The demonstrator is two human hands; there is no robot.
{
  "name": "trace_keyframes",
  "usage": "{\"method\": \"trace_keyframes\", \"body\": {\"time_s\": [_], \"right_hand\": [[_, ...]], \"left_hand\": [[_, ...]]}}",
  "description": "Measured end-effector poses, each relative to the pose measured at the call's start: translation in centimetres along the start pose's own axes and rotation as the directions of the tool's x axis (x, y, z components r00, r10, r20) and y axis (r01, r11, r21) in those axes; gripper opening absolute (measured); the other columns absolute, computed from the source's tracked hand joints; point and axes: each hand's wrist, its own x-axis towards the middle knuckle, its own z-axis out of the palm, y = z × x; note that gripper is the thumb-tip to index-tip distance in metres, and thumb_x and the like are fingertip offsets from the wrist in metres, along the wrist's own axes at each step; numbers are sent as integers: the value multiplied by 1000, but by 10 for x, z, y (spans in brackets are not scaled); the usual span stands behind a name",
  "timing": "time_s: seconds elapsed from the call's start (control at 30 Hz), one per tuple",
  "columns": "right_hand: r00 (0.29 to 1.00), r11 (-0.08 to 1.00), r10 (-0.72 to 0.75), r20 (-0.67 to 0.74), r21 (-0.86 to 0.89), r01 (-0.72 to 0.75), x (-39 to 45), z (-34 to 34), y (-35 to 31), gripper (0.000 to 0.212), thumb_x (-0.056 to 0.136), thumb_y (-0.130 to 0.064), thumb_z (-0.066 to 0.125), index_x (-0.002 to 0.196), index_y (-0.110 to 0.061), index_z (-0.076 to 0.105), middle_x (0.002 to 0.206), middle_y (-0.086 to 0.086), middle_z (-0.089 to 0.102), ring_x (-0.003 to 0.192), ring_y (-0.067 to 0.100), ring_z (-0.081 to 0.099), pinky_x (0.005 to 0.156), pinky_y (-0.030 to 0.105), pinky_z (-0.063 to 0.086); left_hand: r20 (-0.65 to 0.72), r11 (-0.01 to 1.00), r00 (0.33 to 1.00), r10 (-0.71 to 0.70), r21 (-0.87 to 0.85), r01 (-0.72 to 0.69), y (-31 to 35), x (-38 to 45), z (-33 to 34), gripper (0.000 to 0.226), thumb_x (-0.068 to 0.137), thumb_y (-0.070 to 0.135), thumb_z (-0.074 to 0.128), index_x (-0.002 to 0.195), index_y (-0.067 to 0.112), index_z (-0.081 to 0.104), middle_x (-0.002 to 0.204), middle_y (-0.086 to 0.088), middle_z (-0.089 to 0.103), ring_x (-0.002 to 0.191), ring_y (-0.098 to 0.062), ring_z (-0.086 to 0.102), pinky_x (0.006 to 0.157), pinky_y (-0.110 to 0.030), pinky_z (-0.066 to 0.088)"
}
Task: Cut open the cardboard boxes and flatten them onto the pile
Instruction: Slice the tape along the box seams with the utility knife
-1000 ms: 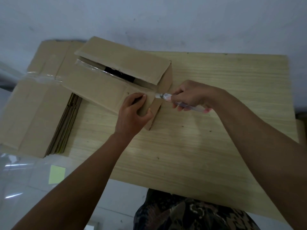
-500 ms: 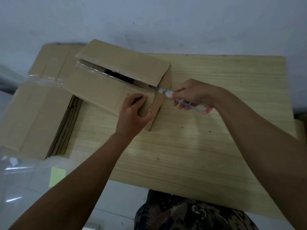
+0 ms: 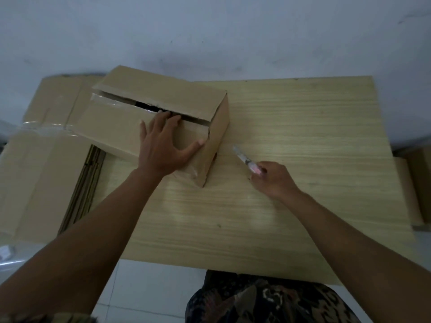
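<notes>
pile (image 3: 42,173) at 9 o'clock, flat | box (image 3: 161,108) at 11, long axis 10-to-4, top seam slit | left hand (image 3: 163,145) spread flat on it, fingertips at slit, nearer | right hand (image 3: 272,180) at 3 of box, clear, gripping knife (image 3: 245,159), blade toward 11

The near half of my table (image 3: 233,229) lies bare, open for either hand. The box (image 3: 151,108) blocks the far left, my left hand (image 3: 163,145) spread on it. Flattened cardboard (image 3: 35,171) fills the left edge. My right hand (image 3: 272,180) holds the cutter (image 3: 245,158) just right of the box.
</notes>
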Motion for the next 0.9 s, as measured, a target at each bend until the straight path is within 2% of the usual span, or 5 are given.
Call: {"method": "trace_keyframes", "body": {"time_s": [0.33, 0.43, 0.63, 0.73, 0.9], "right_hand": [[960, 931, -63, -271, -364, -41, -4, 52, 8, 36, 92, -33, 56, 124, -16, 55, 117, 11, 55, 110, 33, 53, 88, 45, 43], [947, 965, -31, -321, -257, -56, -6, 51, -9, 45, 95, -34, 59, 136, -17, 55, 128, 11, 52, 118, 32, 51, 94, 47, 41], [716, 862, -361, -598, 80, 501, -9, 28, -113, 24, 94, -20, 61, 113, -9, 72, 108, 5, 68, 99, 22, 65, 86, 36, 53], [686, 821, -435, -583, 56, 568, -3, 20, -147, 28, 92, -21, 63, 116, -10, 73, 113, 5, 70, 106, 22, 65, 93, 36, 53], [815, 847, -511, -274, -321, 424, 18, 18, -164, 66, 83, -46, 74, 143, -23, 56, 156, 6, 44, 146, 27, 36, 118, 49, 31]], "left_hand": [[-149, 996, 985, 92, 8, -92, 0, -4, 0, 90, 72, 92, 52, 118, 16, 65, 123, -12, 54, 123, -32, 49, 107, -56, 37], [-192, 991, 976, 104, -62, -117, 0, -6, -9, 88, 69, 91, 57, 107, 13, 64, 115, -12, 52, 113, -30, 50, 100, -43, 42], [-265, 991, 957, 119, -26, -130, -8, -16, -36, 69, 77, 83, 58, 98, 17, 61, 108, -8, 54, 107, -24, 50, 105, -54, 37], [-346, 977, 918, 194, -16, -213, -21, -25, -51, 50, 96, 65, 51, 84, 18, 64, 94, -3, 57, 94, -23, 57, 100, -54, 37], [-272, 892, 881, 388, -131, -433, -47, -35, -80, 57, 93, 65, 58, 72, 13, 63, 79, -1, 54, 64, -20, 51, 64, -36, 45]]}}
